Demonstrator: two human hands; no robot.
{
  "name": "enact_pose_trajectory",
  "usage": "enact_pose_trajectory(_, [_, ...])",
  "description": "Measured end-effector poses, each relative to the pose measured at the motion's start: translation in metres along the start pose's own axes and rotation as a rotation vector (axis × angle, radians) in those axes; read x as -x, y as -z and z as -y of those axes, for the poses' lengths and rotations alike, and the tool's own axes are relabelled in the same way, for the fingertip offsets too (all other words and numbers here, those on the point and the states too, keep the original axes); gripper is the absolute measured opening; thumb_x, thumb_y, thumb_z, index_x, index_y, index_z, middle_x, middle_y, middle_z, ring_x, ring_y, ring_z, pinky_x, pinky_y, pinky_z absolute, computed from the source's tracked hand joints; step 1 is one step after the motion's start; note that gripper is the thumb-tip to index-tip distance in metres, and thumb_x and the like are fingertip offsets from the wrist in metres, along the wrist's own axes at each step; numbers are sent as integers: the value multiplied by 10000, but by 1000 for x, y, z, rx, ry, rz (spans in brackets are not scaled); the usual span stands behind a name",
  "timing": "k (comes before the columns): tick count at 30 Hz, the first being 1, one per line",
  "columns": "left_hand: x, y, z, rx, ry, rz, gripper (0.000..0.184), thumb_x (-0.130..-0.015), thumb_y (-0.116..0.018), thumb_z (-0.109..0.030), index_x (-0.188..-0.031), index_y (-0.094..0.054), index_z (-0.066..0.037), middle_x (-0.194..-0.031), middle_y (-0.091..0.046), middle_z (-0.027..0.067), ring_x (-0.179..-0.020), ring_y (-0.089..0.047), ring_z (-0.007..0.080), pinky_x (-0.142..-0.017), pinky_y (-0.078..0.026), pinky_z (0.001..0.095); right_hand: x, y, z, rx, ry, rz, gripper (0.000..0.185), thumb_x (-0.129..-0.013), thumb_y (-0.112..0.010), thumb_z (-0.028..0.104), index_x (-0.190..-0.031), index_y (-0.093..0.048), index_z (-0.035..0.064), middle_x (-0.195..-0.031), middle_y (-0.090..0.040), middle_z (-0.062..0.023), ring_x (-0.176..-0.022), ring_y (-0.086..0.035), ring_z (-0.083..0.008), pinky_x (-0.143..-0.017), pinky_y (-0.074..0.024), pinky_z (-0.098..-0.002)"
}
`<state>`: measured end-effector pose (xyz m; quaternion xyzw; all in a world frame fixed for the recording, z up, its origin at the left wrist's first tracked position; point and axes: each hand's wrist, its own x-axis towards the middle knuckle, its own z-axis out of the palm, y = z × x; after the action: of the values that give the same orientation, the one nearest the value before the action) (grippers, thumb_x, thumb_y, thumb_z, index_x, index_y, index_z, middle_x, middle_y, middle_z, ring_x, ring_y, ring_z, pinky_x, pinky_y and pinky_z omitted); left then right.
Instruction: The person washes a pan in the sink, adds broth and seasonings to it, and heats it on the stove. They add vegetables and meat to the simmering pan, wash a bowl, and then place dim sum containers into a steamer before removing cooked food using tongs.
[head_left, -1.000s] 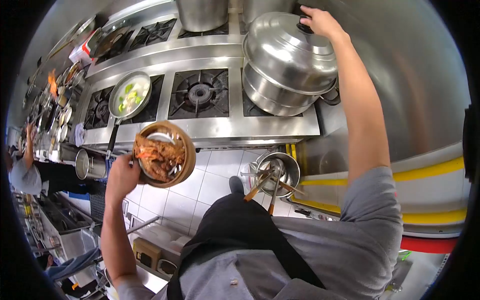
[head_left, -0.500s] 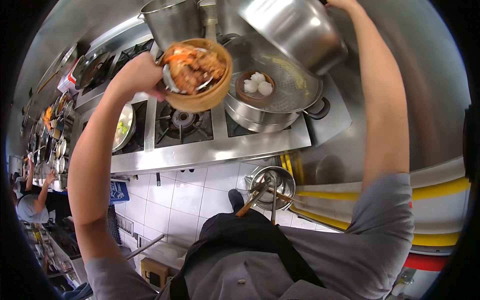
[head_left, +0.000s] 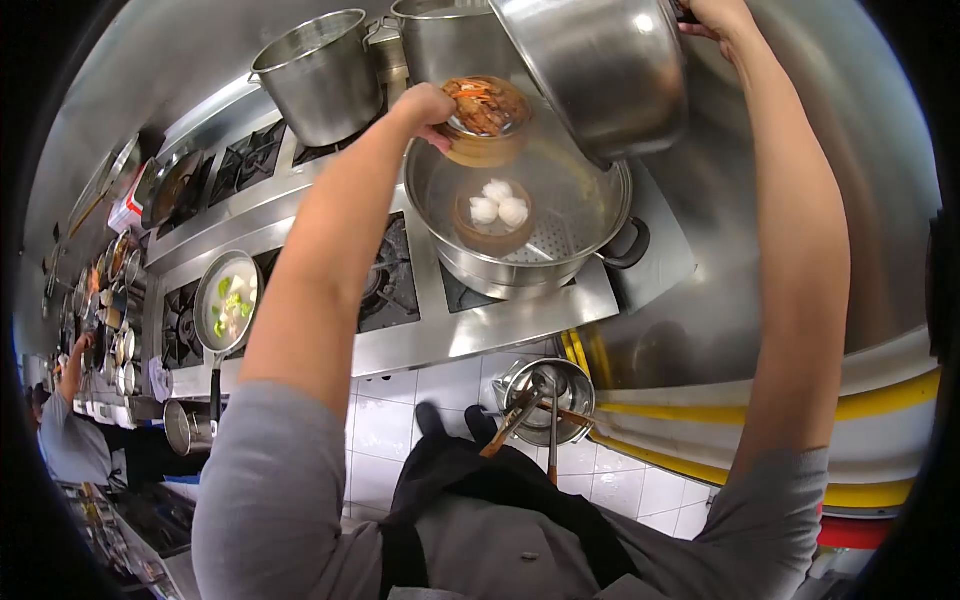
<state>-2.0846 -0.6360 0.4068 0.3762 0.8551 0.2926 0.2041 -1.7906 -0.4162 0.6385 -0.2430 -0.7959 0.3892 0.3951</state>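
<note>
My left hand (head_left: pixel 428 108) grips the rim of a round bamboo steamer basket (head_left: pixel 484 152) filled with brown and orange food. It hangs over the far left of a wide steel steamer pot (head_left: pixel 520 278), slightly blurred by steam. On the pot's perforated tray sits a smaller basket (head_left: pixel 465 228) with three white dumplings (head_left: pixel 500 203). High at the right, my right hand (head_left: pixel 722 18) is closed on the dark handle of a deep, tilted steel lid (head_left: pixel 610 85), held above the pot's far right side.
Stockpots (head_left: pixel 320 85) stand behind the burners. A frying pan (head_left: pixel 228 300) with pale and green food sits left on the stove. Below the stove edge, a steel bucket (head_left: pixel 575 375) holds long-handled tools. A co-worker (head_left: pixel 85 440) stands far left.
My left hand has moved the bamboo basket right and away from me, from over the burner to over the steamer pot. The lid stays raised in my right hand. Steam now veils the pot.
</note>
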Motion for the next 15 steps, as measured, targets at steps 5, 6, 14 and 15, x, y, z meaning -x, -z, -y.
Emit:
enact_pose_trajectory(5, [-12,-35,-36,327,217,-37,347,-861,-643,-94,-1142,-598,106,-1230,-633,142,-848,-726,286,-658,-624,341,14,8,-10,50,-106,-109,197,-912,-619,96,-786,-686,-40,-716,-659,-118,-591,-625,-189,-500,-543,-311])
enact_pose_trajectory(6, [-22,-38,-30,324,213,-22,347,-861,-643,-94,-1142,-598,106,-1230,-633,142,-848,-726,286,-658,-624,341,18,11,-9,58,-117,-117,197,-912,-619,96,-786,-686,-40,-716,-659,-118,-591,-625,-189,-500,-543,-311])
enact_pose_trajectory(14, [-66,-74,18,-269,-28,229,291,-810,-708,-177,-989,-684,51,-925,-721,174,-771,-726,275,-684,-591,343,35,11,-8,30,-132,-188,183,-868,-551,51,-770,-695,-4,-692,-654,-88,-581,-606,-180,-508,-491,-331])
enact_pose_trajectory(15, [-66,-76,24,-251,-41,259,253,-846,-665,-121,-1021,-674,61,-936,-723,187,-734,-736,268,-663,-608,333,25,19,-15,86,-146,-177,168,-866,-566,48,-776,-695,-10,-705,-657,-95,-594,-615,-187,-514,-510,-334])
